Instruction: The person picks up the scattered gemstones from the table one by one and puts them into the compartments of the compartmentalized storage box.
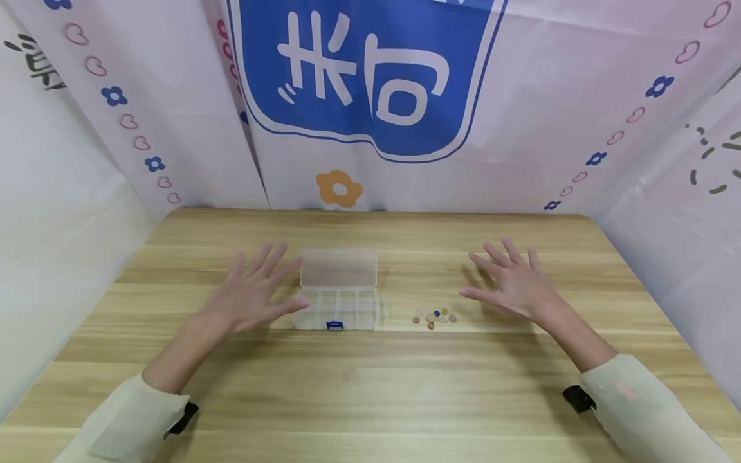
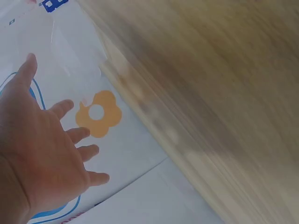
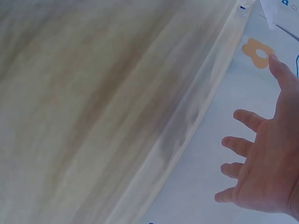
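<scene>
In the head view a clear plastic compartment box [image 1: 356, 316] lies on the wooden table with its lid [image 1: 339, 269] folded back and a blue latch [image 1: 334, 325] at its front. My left hand [image 1: 249, 296] is spread at the box's left side, its thumb overlapping the box edge in this view. To the right of the box lies a small group of beads or stones [image 1: 431, 317], some clear, others blue, yellow and brownish. My right hand [image 1: 515, 283] is spread out to the right of that group. Both wrist views show fingers apart and palms holding nothing.
The wooden table [image 1: 370, 399] runs back to a white printed cloth [image 1: 405, 186] with a blue sign and an orange flower [image 1: 339, 188]. White cloth also hangs at both sides. A black strap shows under each pale sleeve [image 1: 648, 405].
</scene>
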Tool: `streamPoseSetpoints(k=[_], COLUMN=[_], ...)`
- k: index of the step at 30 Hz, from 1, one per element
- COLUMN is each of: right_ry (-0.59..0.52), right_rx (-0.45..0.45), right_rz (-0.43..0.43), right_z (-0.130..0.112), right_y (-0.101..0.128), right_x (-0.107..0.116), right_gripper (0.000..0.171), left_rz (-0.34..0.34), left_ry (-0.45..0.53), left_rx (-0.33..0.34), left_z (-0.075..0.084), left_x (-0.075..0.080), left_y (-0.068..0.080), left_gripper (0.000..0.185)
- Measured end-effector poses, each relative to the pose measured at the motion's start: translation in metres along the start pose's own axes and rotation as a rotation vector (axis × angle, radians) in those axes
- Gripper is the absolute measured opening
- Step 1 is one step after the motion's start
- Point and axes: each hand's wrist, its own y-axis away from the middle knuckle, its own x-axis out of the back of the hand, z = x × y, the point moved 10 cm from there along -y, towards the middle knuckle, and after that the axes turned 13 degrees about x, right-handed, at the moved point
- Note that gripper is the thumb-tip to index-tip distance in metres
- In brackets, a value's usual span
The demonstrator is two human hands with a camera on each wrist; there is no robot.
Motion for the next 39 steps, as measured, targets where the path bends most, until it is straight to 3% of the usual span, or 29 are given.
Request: streamPoseSetpoints(k=[10,20,30,39], right_ry=[0.005,0.009,-0.213,-0.292], right_rx=[0.061,0.139,0.205,0.256], right_rz=[-0.011,0.000,0.015,0.020], right_z=[-0.014,-0.025,-0.036,-0.044], right_y=[-0.003,-0.007,-0.009,-0.012], right_x=[-0.006,-0.007,-0.013,-0.013], right_gripper=[0.084,0.080,0.047,0.036], left_rz=[-0.021,-0.056,-0.115,-0.146], left_ry=[0.018,0.096,0.177,0.238], left_rx=[-0.070,-0.103,-0.090,-0.122], left_z=[0.015,0.021,0.017,0.015], left_x=[-0.004,-0.006,-0.012,-0.019], left_y=[0.001,0.001,-0.001,-0.007], left_gripper=[0.083,0.077,0.073,0.066])
